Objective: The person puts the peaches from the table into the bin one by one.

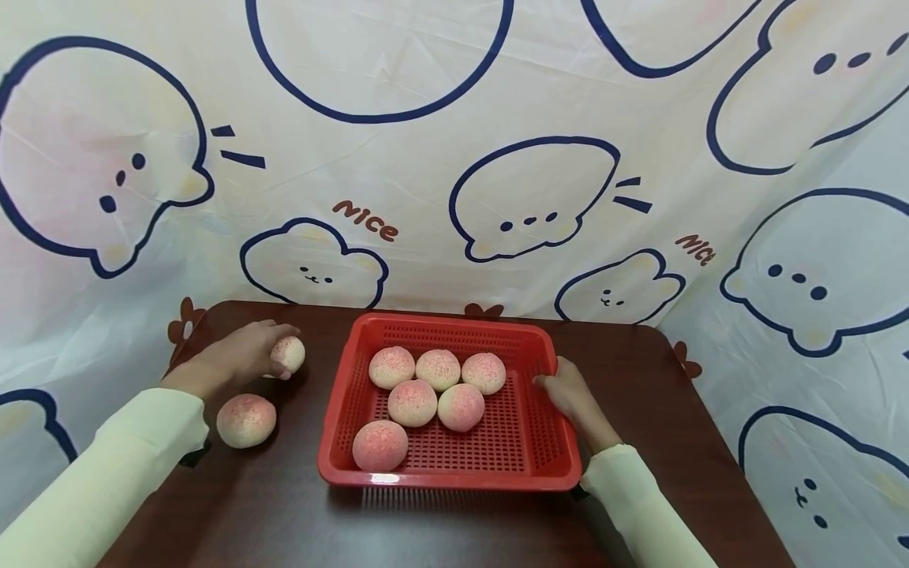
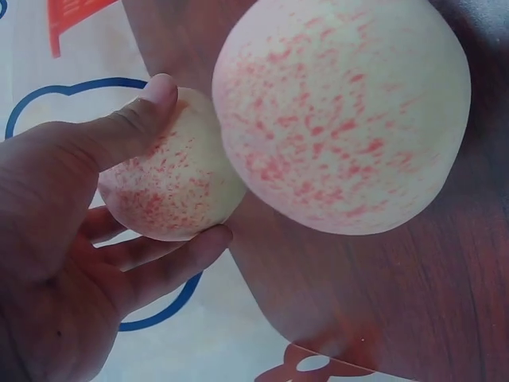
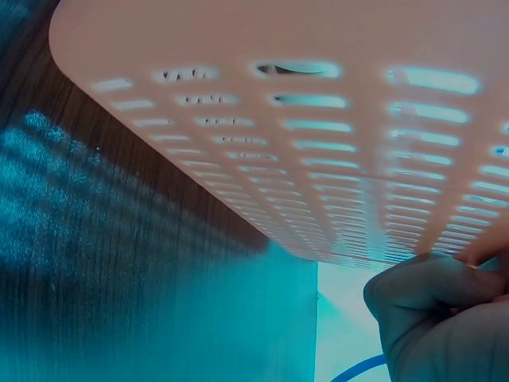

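My left hand point(image 1: 252, 353) grips a pale peach point(image 1: 288, 356) with red speckles, thumb on one side and fingers curled on the other, as the left wrist view shows. Nearer me on the table lies a second peach point(image 1: 246, 420), large in the left wrist view. With my right hand point(image 1: 568, 394) I hold the right rim of a red plastic basket point(image 1: 454, 479), thumb over the inside and curled fingers outside. Several peaches point(image 1: 413, 403) sit in the basket, mostly toward its left and back. The basket's slotted outer wall point(image 3: 318, 183) fills much of the right wrist view.
Everything stands on a dark brown wooden table point(image 1: 440, 528). A white cloth point(image 1: 426, 276) printed with cartoon bears hangs behind the table and along its sides. Bare tabletop shows in front of the basket and to its right.
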`<state>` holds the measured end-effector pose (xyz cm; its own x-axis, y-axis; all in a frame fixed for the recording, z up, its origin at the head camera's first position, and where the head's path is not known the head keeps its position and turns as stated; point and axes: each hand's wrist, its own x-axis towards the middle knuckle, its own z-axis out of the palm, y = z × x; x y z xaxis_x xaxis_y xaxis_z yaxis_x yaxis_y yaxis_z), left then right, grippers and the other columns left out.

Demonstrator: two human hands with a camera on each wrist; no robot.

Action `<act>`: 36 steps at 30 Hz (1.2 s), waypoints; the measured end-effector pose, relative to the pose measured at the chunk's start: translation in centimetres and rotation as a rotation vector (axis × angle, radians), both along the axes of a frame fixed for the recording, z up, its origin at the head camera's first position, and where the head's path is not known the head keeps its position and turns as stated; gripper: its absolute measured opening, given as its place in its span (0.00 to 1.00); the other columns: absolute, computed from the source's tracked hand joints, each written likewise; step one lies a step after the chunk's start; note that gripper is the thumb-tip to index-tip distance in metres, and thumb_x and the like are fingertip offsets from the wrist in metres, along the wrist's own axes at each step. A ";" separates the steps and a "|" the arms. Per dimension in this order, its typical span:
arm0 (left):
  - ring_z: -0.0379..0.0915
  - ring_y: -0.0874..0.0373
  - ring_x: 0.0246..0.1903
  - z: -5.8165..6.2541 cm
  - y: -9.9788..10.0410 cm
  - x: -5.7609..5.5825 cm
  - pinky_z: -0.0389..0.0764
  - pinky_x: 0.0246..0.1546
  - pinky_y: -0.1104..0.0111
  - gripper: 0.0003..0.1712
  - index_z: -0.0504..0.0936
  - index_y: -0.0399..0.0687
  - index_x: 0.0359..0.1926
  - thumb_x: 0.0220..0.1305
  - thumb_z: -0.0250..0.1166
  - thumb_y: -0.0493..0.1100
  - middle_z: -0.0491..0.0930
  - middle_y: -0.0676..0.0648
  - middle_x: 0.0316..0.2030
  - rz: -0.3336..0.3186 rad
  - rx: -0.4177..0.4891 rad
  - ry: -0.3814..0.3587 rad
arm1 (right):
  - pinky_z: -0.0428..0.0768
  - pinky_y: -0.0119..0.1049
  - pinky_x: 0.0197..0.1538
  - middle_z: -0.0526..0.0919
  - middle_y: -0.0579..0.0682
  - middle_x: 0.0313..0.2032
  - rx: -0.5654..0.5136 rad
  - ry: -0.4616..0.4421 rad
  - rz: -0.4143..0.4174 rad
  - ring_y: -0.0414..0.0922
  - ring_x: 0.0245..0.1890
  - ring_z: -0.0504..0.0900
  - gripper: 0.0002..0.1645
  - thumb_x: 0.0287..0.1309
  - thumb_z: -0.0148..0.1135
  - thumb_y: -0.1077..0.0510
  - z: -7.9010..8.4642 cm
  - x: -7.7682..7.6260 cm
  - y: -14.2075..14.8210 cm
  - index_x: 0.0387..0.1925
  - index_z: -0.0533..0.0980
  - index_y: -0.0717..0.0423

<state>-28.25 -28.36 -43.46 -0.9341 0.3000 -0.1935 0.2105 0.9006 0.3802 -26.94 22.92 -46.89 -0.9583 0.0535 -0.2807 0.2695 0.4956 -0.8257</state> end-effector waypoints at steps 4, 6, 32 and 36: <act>0.71 0.32 0.61 0.6 -0.2 0.3 0.73 0.59 0.33 0.44 0.69 0.34 0.70 0.60 0.74 0.52 0.74 0.27 0.63 0.008 0.038 0.002 | 0.90 0.48 0.40 0.83 0.67 0.50 0.004 -0.001 0.005 0.53 0.38 0.90 0.21 0.68 0.51 0.66 0.1 0.0 -0.1 0.62 0.67 0.64; 0.69 0.32 0.63 1.1 -0.3 0.4 0.72 0.60 0.32 0.43 0.70 0.36 0.70 0.61 0.72 0.54 0.74 0.29 0.64 0.015 0.052 0.006 | 0.90 0.48 0.40 0.83 0.67 0.50 0.008 0.004 0.005 0.53 0.38 0.90 0.21 0.68 0.51 0.66 0.1 0.0 -0.1 0.61 0.67 0.64; 0.78 0.41 0.52 5.0 2.0 0.3 0.82 0.51 0.41 0.42 0.73 0.40 0.66 0.55 0.78 0.54 0.78 0.34 0.58 -0.014 0.017 0.188 | 0.90 0.47 0.40 0.82 0.67 0.49 0.021 0.013 -0.005 0.52 0.38 0.90 0.22 0.66 0.53 0.65 -0.1 -0.2 0.0 0.60 0.67 0.66; 0.79 0.41 0.51 5.6 2.6 0.5 0.83 0.49 0.42 0.43 0.73 0.37 0.66 0.55 0.78 0.53 0.78 0.33 0.57 -0.005 0.021 0.184 | 0.90 0.48 0.40 0.82 0.68 0.50 0.012 0.009 0.002 0.53 0.38 0.90 0.22 0.67 0.52 0.65 -0.1 -0.1 0.0 0.61 0.67 0.66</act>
